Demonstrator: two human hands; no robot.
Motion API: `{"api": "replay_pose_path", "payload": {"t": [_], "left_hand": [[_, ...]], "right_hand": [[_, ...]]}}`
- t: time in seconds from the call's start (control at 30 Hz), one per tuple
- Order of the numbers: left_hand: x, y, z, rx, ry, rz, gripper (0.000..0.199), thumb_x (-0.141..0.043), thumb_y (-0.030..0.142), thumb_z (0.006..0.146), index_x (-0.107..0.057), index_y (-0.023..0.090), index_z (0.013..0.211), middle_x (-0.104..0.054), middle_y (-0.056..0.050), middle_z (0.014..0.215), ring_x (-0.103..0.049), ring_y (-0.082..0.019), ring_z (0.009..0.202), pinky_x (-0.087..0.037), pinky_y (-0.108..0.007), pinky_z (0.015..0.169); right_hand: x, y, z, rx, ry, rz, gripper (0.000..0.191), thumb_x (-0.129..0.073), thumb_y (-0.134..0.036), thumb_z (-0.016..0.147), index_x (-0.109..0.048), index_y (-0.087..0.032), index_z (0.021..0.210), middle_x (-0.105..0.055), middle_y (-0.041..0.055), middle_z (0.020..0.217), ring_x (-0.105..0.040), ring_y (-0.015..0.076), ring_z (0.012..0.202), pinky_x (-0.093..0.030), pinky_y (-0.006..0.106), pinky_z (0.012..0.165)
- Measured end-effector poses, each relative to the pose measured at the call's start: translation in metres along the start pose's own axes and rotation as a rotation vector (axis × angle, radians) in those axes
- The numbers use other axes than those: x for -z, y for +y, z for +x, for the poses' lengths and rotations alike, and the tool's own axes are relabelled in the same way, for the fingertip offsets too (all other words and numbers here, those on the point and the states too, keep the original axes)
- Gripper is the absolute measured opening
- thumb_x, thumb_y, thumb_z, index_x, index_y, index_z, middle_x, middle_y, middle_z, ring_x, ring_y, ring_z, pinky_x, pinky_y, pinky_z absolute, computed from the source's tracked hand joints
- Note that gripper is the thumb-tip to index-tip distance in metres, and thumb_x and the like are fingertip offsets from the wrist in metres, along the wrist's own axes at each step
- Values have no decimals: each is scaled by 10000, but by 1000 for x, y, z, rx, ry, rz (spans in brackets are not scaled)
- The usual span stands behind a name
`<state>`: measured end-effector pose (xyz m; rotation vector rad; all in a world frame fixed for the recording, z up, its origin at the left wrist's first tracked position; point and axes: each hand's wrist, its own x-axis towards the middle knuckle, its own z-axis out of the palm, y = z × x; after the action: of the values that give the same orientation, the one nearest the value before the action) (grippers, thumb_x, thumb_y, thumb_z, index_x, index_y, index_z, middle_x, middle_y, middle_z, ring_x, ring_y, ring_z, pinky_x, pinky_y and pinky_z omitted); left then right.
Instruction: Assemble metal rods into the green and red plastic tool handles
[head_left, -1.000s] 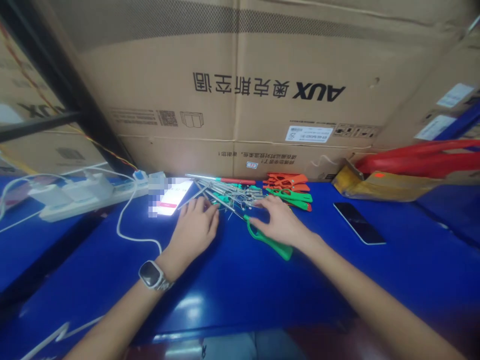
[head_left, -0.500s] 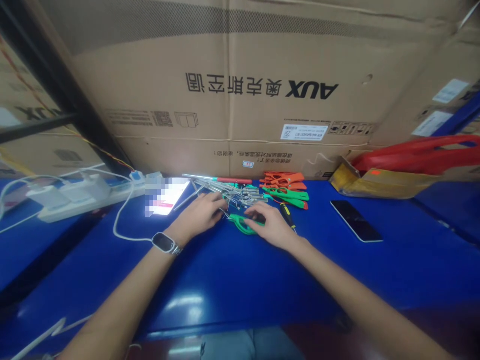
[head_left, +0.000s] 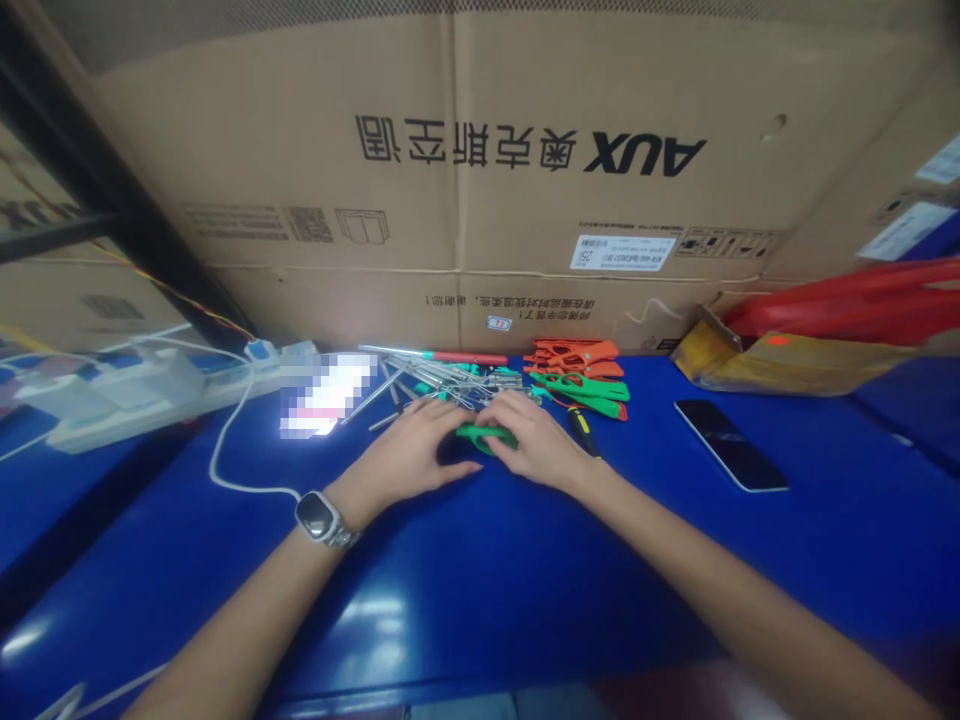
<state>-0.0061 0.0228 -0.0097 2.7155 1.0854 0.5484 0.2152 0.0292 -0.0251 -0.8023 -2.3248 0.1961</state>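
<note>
A green plastic handle (head_left: 491, 434) with a loop in it lies between my hands, low over the blue table. My right hand (head_left: 529, 440) grips it from the right, thumb in front and fingers bent behind. On its left side is my left hand (head_left: 409, 450), thumb stretched out and apart from the fingers; the fingertips are partly hidden near the handle's left end. Just beyond both hands lies a pile of thin metal rods and wires (head_left: 457, 380). Orange plastic handles (head_left: 574, 357) and green plastic handles (head_left: 585, 388) are stacked behind my right hand.
A screwdriver (head_left: 581, 432) lies right of my right hand, and a dark phone (head_left: 731, 445) farther right. A lit screen (head_left: 330, 395) and a power strip (head_left: 150, 405) with white cables are at left. Behind stands a large cardboard box (head_left: 465, 220); a yellow carton (head_left: 795, 362) holds something red.
My hands have come closer together around the green handle. The left thumb has spread out, and the right fingers have closed on the handle. The camera view has shifted slightly.
</note>
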Motion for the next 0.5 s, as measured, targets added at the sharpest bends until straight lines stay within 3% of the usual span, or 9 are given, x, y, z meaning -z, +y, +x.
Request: {"api": "replay_pose_path", "payload": {"t": [0.2,0.37,0.5], "left_hand": [[-4,-4,3,-8,-71,114,178,-649,284,882,-648,208,1042,-661,-43,1036,-585,-255,1042,-401,-421,934],[-3,-7,1,-1,-91,191,185,-600,310,908,-692,209,1032,-634,-64,1023,-568,-264,997,-402,-424,883],[-2,-12,0,28,-74,201,207,-556,296,936,-683,200,1068,-637,-71,1020,-557,-266,1005,-409,-424,873]], "right_hand": [[-4,-3,2,69,-71,-248,35,-569,-188,920,-603,-181,914,-644,61,894,-550,192,796,-376,317,721],[8,-15,5,42,-188,-358,67,-565,-221,921,-625,-192,925,-643,46,910,-537,164,713,-290,304,594],[14,-35,-7,23,-301,-358,85,-590,-218,889,-634,-192,958,-645,61,962,-563,187,805,-307,313,618]]}}
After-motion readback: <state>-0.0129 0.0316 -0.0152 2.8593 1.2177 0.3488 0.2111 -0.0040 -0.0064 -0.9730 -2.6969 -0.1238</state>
